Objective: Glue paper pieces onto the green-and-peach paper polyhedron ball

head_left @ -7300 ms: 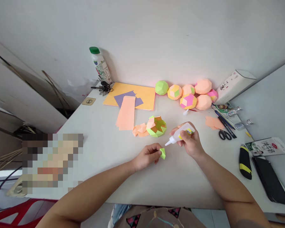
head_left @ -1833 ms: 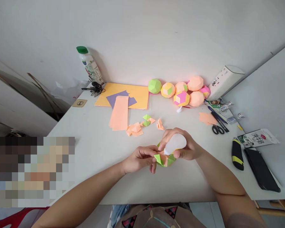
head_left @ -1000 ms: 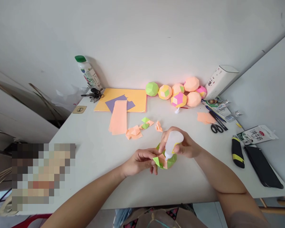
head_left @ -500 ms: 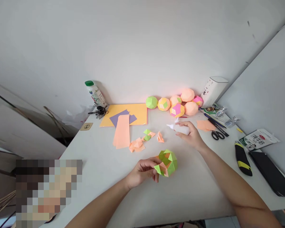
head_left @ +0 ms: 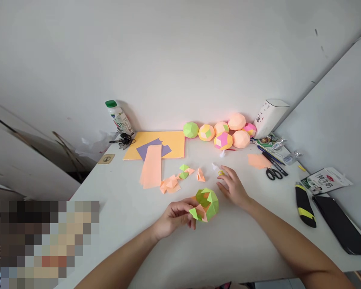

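A partly built hollow paper ball (head_left: 212, 208), green with peach pieces, is held by my left hand (head_left: 176, 216), its fingers and thumb closed on the left rim. The ball's opening faces up. To its upper right, my right hand (head_left: 236, 188) has its fingers bent around a small white glue bottle (head_left: 215, 167). Its nozzle points up and left; the fingers hide most of the body. A white cap (head_left: 222, 153) stands on the table beyond. Folded peach paper pieces (head_left: 171, 183), one separate peach piece (head_left: 200, 175) and green folded pieces (head_left: 183, 171) lie left of the bottle.
Finished paper balls (head_left: 223, 140) sit along the wall. Peach strips (head_left: 152, 166) overlap purple paper and yellow sheets (head_left: 176, 140). At right are scissors (head_left: 273, 174), a black-and-yellow cutter (head_left: 305, 206), a black phone-like slab (head_left: 343, 224) and a white container (head_left: 270, 118). A bottle (head_left: 120, 120) stands back left.
My right hand has come down and nearer to the paper ball, and the glue bottle has turned with its nozzle more upward. My left hand keeps its hold; the view has shifted slightly.
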Available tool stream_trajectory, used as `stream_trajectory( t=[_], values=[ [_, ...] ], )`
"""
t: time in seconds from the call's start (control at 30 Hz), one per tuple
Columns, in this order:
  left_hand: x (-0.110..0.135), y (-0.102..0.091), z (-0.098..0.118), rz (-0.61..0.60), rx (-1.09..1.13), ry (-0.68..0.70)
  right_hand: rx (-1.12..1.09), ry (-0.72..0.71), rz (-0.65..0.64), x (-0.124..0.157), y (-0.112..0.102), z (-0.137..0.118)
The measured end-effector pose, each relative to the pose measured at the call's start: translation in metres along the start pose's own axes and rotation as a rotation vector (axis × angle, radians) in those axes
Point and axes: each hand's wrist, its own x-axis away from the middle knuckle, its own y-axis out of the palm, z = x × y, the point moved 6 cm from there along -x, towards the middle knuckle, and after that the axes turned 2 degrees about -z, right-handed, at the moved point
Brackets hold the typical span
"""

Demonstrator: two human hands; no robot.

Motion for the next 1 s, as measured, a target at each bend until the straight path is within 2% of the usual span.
stream_trajectory(
  t=[0.1, 0.17, 0.27, 0.33, 0.4, 0.57, 0.7, 0.8, 0.83, 0.93, 1.0],
  values=[
    [0.000, -0.002, 0.001, 0.041, -0.013, 0.008, -0.018, -0.043, 0.164, 0.000, -0.023, -0.028],
    [0.000, -0.002, 0.002, 0.078, -0.010, 0.015, -0.046, -0.102, 0.174, 0.001, -0.032, -0.056],
    [0.001, -0.002, 0.003, 0.125, 0.023, 0.015, -0.082, -0.283, 0.068, 0.007, -0.029, -0.103],
    [0.001, 0.001, 0.004, 0.129, 0.039, 0.021, -0.040, -0.301, -0.019, 0.011, -0.020, -0.121],
    [0.002, 0.004, 0.006, 0.126, 0.041, 0.035, -0.009, -0.267, -0.054, 0.014, -0.010, -0.127],
    [0.001, 0.011, 0.005, 0.105, 0.016, 0.042, -0.039, -0.174, -0.043, 0.018, -0.001, -0.124],
    [0.002, 0.012, 0.006, 0.086, -0.059, 0.084, -0.202, -0.155, -0.008, 0.009, -0.012, -0.119],
    [0.002, 0.009, 0.012, 0.129, -0.255, 0.145, -0.296, -0.069, 0.062, -0.005, -0.025, -0.099],
    [0.003, 0.008, 0.014, 0.144, -0.329, 0.162, -0.313, -0.013, 0.046, -0.009, -0.025, -0.089],
    [0.002, 0.004, 0.021, 0.184, -0.475, 0.191, -0.437, 0.210, -0.160, -0.012, -0.013, -0.056],
    [0.002, 0.000, 0.024, 0.223, -0.523, 0.195, -0.472, 0.304, -0.268, -0.008, -0.004, -0.043]
  ],
)
